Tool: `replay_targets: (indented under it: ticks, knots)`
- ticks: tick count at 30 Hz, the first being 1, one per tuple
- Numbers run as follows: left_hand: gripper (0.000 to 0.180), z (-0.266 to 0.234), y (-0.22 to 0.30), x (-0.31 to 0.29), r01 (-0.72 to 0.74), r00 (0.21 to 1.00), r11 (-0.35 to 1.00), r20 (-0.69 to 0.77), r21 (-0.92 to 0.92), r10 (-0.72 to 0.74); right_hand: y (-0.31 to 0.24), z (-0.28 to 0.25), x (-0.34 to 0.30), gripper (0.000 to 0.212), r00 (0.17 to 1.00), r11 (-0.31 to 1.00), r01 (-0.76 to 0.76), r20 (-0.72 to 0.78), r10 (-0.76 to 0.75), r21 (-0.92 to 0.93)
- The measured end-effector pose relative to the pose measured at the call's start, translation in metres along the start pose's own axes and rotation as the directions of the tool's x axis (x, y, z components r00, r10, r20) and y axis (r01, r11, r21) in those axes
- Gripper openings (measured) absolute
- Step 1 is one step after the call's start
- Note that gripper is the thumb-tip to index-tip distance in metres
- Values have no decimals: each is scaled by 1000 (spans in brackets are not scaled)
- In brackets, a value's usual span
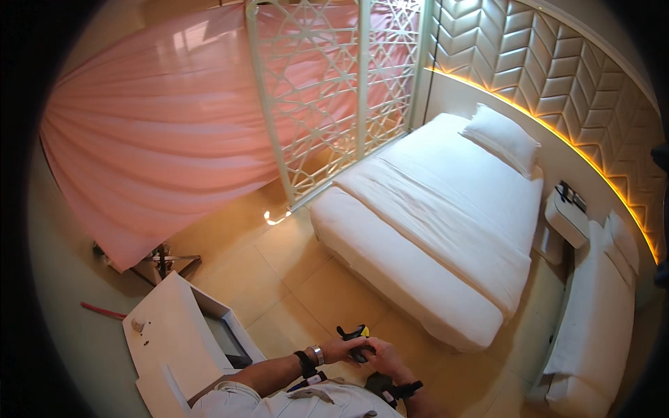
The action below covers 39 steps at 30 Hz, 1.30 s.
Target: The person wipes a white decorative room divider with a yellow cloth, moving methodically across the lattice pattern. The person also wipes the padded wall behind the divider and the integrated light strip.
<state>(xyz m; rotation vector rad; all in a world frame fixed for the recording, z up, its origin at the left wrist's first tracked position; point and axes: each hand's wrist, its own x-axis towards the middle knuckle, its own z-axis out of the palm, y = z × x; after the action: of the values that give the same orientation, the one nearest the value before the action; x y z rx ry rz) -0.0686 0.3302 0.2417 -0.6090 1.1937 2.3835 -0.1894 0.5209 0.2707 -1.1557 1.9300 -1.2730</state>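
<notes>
My left hand (pixel 339 348) and my right hand (pixel 382 357) meet low in the middle of the view, both closed around a small black device with a yellow tip (pixel 357 334). A metal watch and a black band sit on my left wrist. A black strap wraps my right wrist. The hands hover above the tan tiled floor (pixel 306 285), in front of the foot corner of a white bed (pixel 432 230).
A white pillow (pixel 503 136) lies at the bed's head. A white lattice screen (pixel 334 90) and pink curtain (pixel 153 132) stand behind. A white desk (pixel 171 334) is at lower left, a white nightstand (pixel 566 216) and second white bed (pixel 599 320) at right.
</notes>
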Motion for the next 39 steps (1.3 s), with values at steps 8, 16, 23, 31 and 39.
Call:
replay_targets:
  ticks: [8,16,23,31,39]
  knots:
    - [48,22,22,29,-116,913,987,-379,108,149,40,-64,45,21,988,991,-113,114,105,69]
    - [33,10,49,53,-272,632,839,-570,472,525,117,-97,92,32,970,988,-145,189,153,-54]
    - [28,-25,69,41,-275,704,683,-342,677,623,87,-82,166,67,994,999,21,103,-17,-44]
    - [29,-149,102,-16,-222,861,505,-76,834,504,66,30,260,59,861,990,0,503,-71,138]
    - [29,-252,118,-106,-270,806,602,-165,752,568,-23,117,310,26,793,977,-120,576,200,-174]
